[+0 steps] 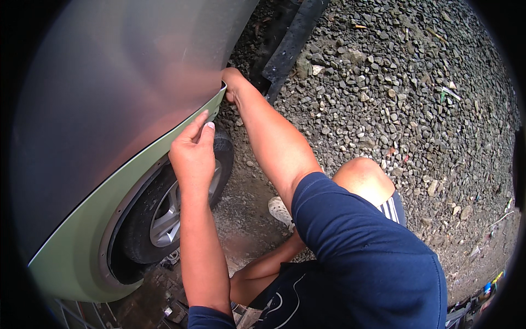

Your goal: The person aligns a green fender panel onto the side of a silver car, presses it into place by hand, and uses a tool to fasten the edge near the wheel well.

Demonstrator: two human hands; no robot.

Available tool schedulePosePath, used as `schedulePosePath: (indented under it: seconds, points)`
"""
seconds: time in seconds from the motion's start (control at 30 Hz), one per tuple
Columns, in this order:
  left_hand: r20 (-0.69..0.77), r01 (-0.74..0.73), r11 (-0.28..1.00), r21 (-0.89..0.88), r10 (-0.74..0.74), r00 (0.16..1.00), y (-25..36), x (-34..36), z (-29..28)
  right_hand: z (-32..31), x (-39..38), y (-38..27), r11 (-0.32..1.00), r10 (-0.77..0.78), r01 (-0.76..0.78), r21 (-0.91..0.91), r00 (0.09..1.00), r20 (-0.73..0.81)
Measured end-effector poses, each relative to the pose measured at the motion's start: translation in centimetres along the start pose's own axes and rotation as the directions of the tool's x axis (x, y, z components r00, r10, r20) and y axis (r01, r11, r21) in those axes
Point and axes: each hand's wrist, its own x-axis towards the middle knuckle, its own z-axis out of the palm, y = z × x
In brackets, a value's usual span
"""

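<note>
Pale green fender [137,164] edge curving over the dark wheel arch.

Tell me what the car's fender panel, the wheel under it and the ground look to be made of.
Fender panel: likely sheet metal, matte grey surface, pale green along the arch edge.
Wheel: black rubber tyre on a silvery, probably alloy, spoked rim.
Ground: loose grey gravel, dusty bare earth near the tyre.

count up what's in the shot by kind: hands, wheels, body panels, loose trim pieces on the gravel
hands: 2, the left hand and the right hand, both at the edge of the panel
wheels: 1, the wheel in its arch
body panels: 1, the green panel
loose trim pieces: 1, the black strip on the gravel
total: 5
</note>
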Motion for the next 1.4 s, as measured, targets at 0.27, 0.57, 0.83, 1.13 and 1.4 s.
schedulePosePath:
  seconds: [0.27,0.57,0.83,1.13,1.4]
  points:
    - [-0.017,0.0,1.0,0.02,0.0,1.0,-0.7,-0.4,-0.4,-0.4,-3.7,-2.0,0.975,0.09,-0.075,-0.208,0.994,0.059]
    - [-0.011,-0.009,1.0,0.003,0.009,1.0,-0.8,-0.2,-0.3,-0.2,-2.5,-1.1,0.985,0.105,-0.097,-0.139,0.993,0.045]
    - [-0.018,0.009,1.0,-0.009,-0.009,1.0,-0.9,-0.3,-0.3,-0.4,-3.5,-1.2,0.994,0.043,-0.036,-0.1,0.996,0.077]
    - [-0.01,-0.006,1.0,-0.009,0.006,1.0,-0.3,-0.1,-0.1,0.1,-3.5,-1.6,0.998,0.047,-0.046,-0.035,0.998,0.049]
    - [-0.005,-0.007,1.0,-0.021,0.007,1.0,-0.4,-0.1,-0.1,0.8,-3.0,-1.1,0.984,0.077,-0.08,0.161,0.997,0.025]
